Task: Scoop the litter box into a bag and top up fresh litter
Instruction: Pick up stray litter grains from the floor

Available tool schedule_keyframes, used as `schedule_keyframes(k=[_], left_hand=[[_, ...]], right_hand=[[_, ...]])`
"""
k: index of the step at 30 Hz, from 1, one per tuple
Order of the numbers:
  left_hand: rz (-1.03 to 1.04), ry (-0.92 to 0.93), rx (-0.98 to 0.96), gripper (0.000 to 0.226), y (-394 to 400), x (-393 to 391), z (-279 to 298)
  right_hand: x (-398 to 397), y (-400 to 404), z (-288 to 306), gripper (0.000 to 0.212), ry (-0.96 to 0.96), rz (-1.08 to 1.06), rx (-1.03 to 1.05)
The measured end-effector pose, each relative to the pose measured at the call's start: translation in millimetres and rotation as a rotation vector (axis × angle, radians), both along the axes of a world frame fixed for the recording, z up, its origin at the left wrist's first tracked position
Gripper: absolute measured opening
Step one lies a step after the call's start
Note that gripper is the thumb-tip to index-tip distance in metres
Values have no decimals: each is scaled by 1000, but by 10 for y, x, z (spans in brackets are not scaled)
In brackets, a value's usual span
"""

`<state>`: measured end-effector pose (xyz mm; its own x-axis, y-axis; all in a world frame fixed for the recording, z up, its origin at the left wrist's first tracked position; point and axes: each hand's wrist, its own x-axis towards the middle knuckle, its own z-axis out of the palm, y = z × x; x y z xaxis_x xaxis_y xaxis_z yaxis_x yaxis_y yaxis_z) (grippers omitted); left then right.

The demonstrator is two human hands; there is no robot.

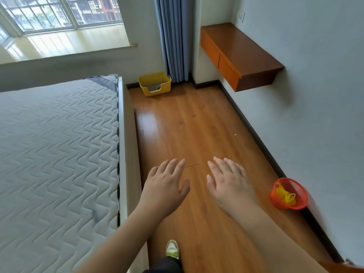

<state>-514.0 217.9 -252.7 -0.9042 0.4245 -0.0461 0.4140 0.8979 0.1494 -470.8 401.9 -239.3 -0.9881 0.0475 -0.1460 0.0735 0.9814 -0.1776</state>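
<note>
A yellow litter box [154,91] with grey litter inside stands on the wooden floor at the far end of the room, against the wall under the curtain. My left hand [167,184] and my right hand [228,182] are stretched out in front of me, palms down, fingers straight, holding nothing. Both hover over the floor, far from the litter box. An orange mesh basket [295,190] with a yellow bag [285,195] in it sits on the floor by the right wall, to the right of my right hand.
A bed with a quilted grey mattress [59,144] fills the left side. A wooden wall-mounted shelf with drawers [240,54] juts out from the right wall. A blue curtain [174,38] hangs in the corner. The wooden floor [197,125] runs between bed and wall. My shoe [172,249] is below.
</note>
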Motion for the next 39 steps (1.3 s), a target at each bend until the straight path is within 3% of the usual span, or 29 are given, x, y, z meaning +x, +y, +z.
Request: schedule_keyframes(k=[11,18,22,24,27,31,36,39], left_hand=[[-21,137,-7,59,-365,-1483,38],[-29,113,-37,71,-574,-2582,255],[-23,111,-47,77,-588,-3038,309],[-12,111,-19,81,-557,-3277,310],[-3,126,-3,83,-484,-3670,292],[-1,121,18,78,-316,-4289,218],[-17,100,-3,77,84,-5150,161],[-14,92,-46,67,288,-5603,225]], right_hand=[[-1577,-329,46,57,69,90,37],[-2638,-531,158,52,102,65,74],[-3135,-649,176,64,132,74,80],[-3421,-684,179,57,114,97,70],[-3845,-616,170,56,120,109,64],[-4390,-383,32,80,130,97,57],[-5267,2,-68,62,104,83,4],[-5765,229,-62,68,113,83,4]])
